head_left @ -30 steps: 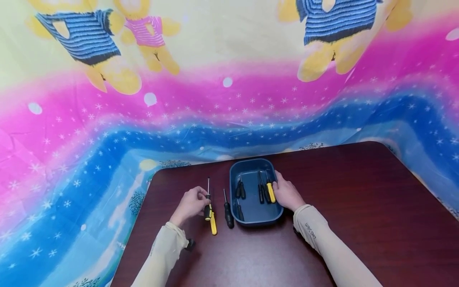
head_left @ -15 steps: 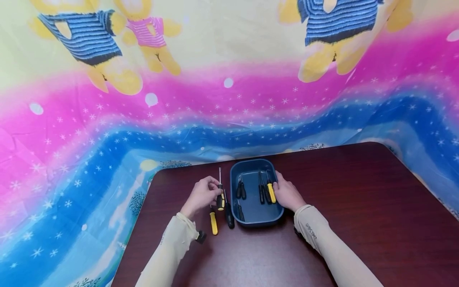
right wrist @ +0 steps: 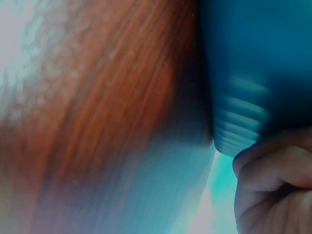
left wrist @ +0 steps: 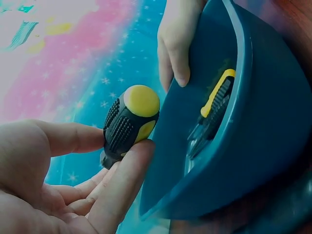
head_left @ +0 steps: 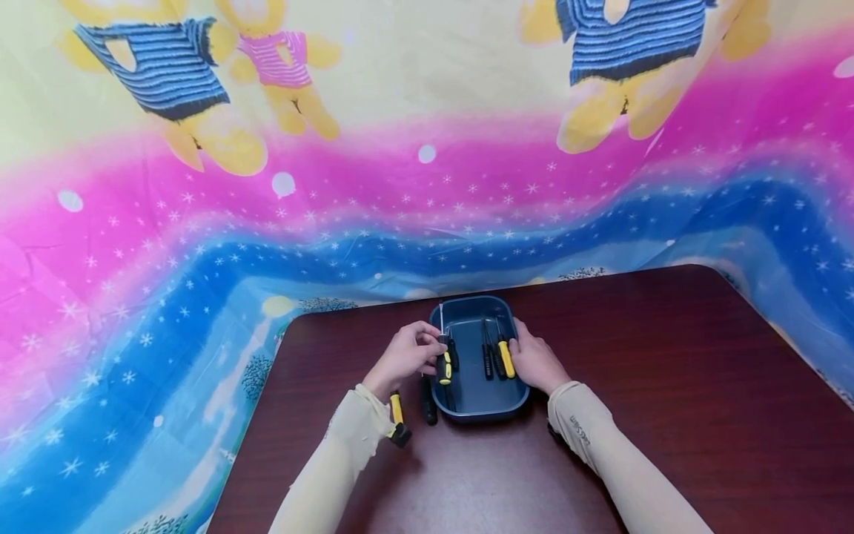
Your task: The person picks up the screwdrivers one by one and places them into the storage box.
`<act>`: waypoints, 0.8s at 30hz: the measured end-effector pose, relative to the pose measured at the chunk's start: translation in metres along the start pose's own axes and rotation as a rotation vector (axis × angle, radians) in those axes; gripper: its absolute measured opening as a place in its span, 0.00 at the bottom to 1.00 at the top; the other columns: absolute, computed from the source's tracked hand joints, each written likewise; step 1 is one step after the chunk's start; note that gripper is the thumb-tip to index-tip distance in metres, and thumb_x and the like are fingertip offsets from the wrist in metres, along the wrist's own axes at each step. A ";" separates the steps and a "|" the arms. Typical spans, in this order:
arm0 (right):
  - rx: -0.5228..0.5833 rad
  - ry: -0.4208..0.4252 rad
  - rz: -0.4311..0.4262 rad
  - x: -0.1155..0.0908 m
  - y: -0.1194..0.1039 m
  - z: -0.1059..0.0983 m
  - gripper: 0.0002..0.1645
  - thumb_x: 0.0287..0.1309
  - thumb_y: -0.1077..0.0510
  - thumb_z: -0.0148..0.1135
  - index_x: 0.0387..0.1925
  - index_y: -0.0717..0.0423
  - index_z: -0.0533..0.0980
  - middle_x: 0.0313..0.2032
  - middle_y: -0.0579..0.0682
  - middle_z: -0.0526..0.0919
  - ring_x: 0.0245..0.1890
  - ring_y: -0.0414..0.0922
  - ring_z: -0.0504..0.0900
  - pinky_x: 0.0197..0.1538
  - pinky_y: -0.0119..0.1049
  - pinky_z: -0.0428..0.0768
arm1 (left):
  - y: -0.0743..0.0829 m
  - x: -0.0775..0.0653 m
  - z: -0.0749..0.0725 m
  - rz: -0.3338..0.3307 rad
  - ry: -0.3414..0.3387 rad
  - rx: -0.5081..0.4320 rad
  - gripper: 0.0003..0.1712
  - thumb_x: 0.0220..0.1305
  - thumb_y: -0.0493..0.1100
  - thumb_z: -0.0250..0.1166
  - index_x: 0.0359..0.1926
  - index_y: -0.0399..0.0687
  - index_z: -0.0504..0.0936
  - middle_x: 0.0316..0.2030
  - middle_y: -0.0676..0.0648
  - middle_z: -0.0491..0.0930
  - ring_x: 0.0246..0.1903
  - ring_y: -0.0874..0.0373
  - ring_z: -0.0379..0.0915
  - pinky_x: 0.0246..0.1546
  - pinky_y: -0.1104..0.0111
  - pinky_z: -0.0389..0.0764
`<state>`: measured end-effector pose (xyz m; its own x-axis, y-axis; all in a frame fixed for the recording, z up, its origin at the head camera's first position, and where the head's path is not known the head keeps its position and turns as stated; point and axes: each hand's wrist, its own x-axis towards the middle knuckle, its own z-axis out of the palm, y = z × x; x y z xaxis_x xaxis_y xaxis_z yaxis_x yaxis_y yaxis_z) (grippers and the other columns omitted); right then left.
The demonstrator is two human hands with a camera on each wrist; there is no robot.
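My left hand pinches a screwdriver with a black and yellow handle between thumb and fingers, shaft toward the far side, over the left part of a dark blue plastic bin. In the left wrist view, the screwdriver's rounded yellow handle end faces the camera. My right hand grips the bin's right wall, thumb on the inner side and curled fingers outside. Inside the bin, a yellow-handled screwdriver lies beside black-handled ones; another black handle is partly hidden by the held screwdriver.
Left of the bin, a black-handled screwdriver lies on the dark wooden table. A yellow-handled one is partly covered by my left sleeve. A printed cloth hangs behind the table.
My left hand has carried the black and yellow screwdriver rightward, from above the table to over the bin's left side. My right hand stays on the bin.
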<state>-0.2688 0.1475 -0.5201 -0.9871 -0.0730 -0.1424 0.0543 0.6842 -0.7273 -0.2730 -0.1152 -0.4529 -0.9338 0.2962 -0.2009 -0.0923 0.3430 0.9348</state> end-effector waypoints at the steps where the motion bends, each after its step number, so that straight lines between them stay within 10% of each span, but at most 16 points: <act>1: 0.001 -0.001 -0.001 0.000 0.000 0.000 0.36 0.82 0.53 0.39 0.83 0.57 0.45 0.50 0.63 0.83 0.39 0.48 0.83 0.50 0.51 0.82 | 0.000 0.001 0.002 -0.001 -0.005 0.000 0.17 0.68 0.36 0.68 0.54 0.35 0.76 0.39 0.43 0.81 0.29 0.57 0.81 0.36 0.56 0.90; 24: 0.006 0.000 -0.007 0.000 0.000 0.001 0.37 0.82 0.53 0.39 0.83 0.57 0.44 0.55 0.65 0.82 0.40 0.49 0.85 0.48 0.51 0.83 | 0.011 0.034 0.033 -0.080 -0.032 0.014 0.17 0.70 0.37 0.68 0.55 0.37 0.76 0.42 0.42 0.80 0.35 0.53 0.85 0.42 0.55 0.89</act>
<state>-0.2690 0.1468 -0.5204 -0.9875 -0.0777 -0.1372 0.0483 0.6794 -0.7322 -0.2948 -0.0723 -0.4594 -0.9122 0.2955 -0.2838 -0.1610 0.3786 0.9115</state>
